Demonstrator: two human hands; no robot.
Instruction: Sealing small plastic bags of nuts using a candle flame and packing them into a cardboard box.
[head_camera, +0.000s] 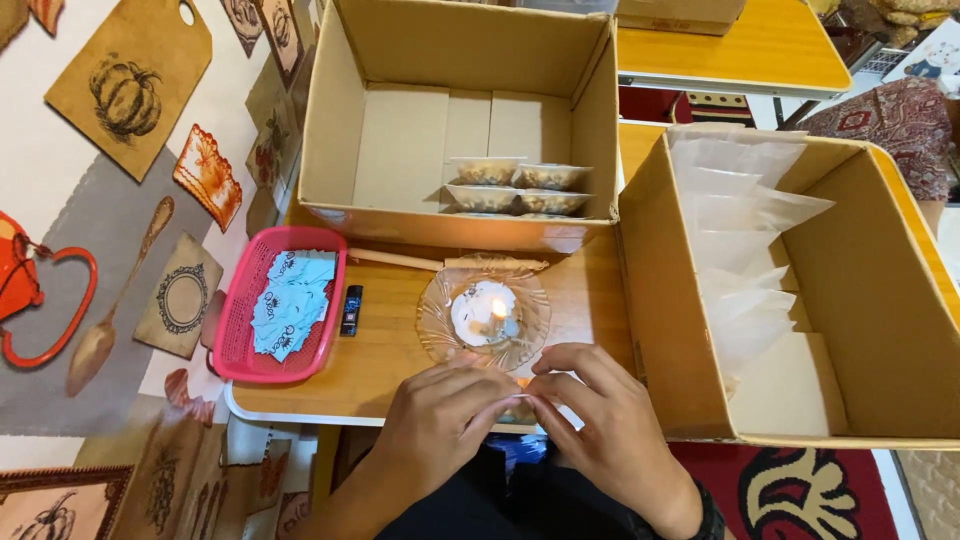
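Both hands meet at the bench's near edge, left hand (440, 420) and right hand (600, 425) pinching a small clear packet (522, 404) together; just past them, a lit candle (487, 312) in a glass dish (435, 318), pink basket (240, 330) toward the left edge

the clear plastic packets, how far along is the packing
Done: a few filled clear packets lie stacked in the open cardboard box. In hand: left hand and right hand pinch one packet by the lit candle. Left: many empty clear bags in the right-side cardboard box.
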